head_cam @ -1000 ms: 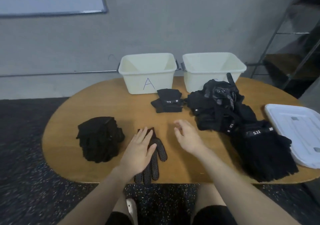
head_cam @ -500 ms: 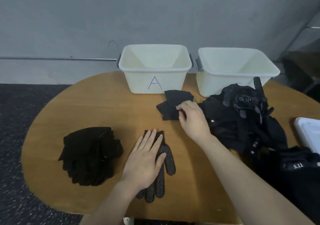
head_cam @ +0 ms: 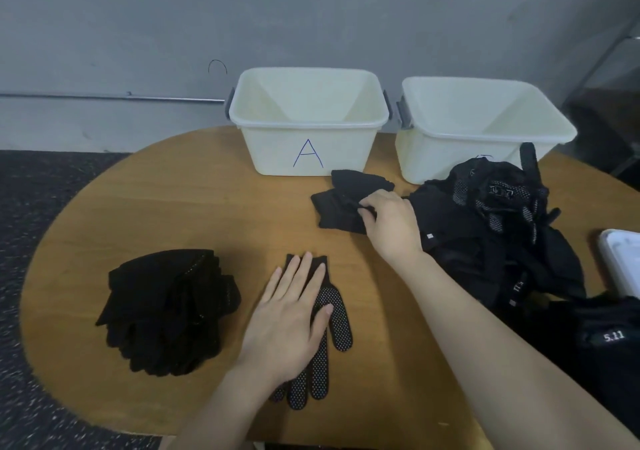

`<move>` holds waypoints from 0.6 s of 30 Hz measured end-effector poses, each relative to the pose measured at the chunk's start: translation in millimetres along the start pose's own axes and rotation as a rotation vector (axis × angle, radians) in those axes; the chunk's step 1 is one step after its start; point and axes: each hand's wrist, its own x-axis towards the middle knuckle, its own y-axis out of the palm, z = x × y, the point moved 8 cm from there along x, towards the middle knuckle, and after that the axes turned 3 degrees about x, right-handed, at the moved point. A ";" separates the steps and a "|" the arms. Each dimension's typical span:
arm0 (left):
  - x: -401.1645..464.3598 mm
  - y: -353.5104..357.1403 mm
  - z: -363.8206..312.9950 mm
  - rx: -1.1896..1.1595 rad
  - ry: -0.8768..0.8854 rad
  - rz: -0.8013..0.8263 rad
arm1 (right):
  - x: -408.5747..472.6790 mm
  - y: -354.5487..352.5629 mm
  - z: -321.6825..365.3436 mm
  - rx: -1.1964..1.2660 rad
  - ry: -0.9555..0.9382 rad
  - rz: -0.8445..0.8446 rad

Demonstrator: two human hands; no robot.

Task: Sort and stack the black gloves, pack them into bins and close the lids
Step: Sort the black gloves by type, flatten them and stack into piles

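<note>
At the near edge of the wooden table (head_cam: 145, 200), the left hand (head_cam: 289, 325) lies flat, fingers straight and slightly spread, pressing on a dotted black glove (head_cam: 329, 332) whose fingers point toward the person and reach close to the table's rim. Just left of that glove, apart from it, sits a stack of black gloves (head_cam: 166, 311), squared up roughly, its layers fanned a little at the top edge.

On the near right, partly cut off by the frame, lies a dark bundle bearing a "5.11" label (head_cam: 613, 337). Above it a white lid (head_cam: 621, 262) shows only its corner at the right border.

Farther in, the right hand (head_cam: 391, 221) reaches across the middle of the table; its fingers are curled, pinching the edge of a small pile of black gloves (head_cam: 341, 203) that lies in front of the bins. The grip seems to take the top glove only, though the dark fabric makes that hard to tell. Touching the right wrist's side is a large loose heap of black gloves (head_cam: 491, 231), some with dotted palms and straps sticking up.

At the far edge stand two cream bins side by side, both uncovered: bin A (head_cam: 308, 120), marked with a blue letter, and the right bin (head_cam: 485, 120), its front partly hidden by the heap.
</note>
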 end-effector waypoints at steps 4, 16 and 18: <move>-1.1 2.9 0.5 0.003 -0.005 0.037 | -13.9 -17.1 13.9 0.102 -0.002 -0.033; 5.6 -88.2 -20.9 -0.464 -0.036 -0.245 | -58.9 -107.7 52.0 0.389 0.047 0.062; 7.2 -108.3 -30.5 -0.512 0.007 -0.288 | -70.2 -116.5 58.3 0.431 0.052 0.149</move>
